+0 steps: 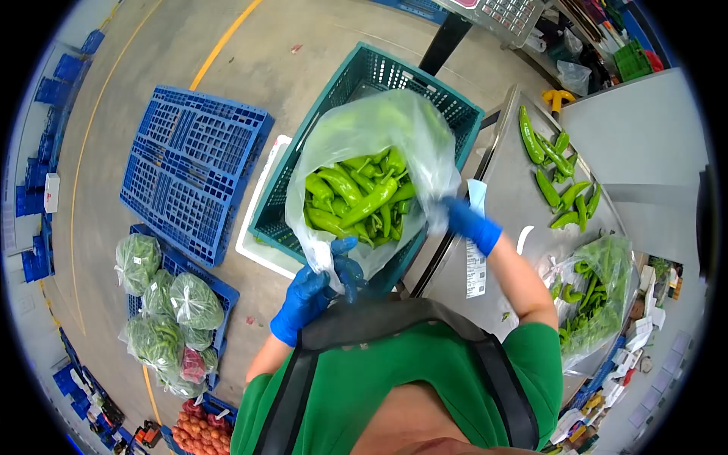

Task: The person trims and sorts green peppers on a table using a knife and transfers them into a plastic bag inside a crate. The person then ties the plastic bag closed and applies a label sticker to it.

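Observation:
A clear plastic bag (334,129) full of long green peppers (364,199) stands open in a dark green crate (303,144). My left hand (315,287), in a blue glove, is closed around the bag's near edge, which is bunched between the fingers. On the right side, my right hand (466,224), also blue-gloved and slightly blurred, pinches the bag's rim. The peppers lie between and beyond my hands, and neither hand touches them.
At the right, a metal table (485,303) bears loose green peppers (557,182), a label strip (475,265) and another bag of peppers (591,296). Blue pallets (193,163) and bagged vegetables (163,318) are at the left. A scale (500,19) stands at the top.

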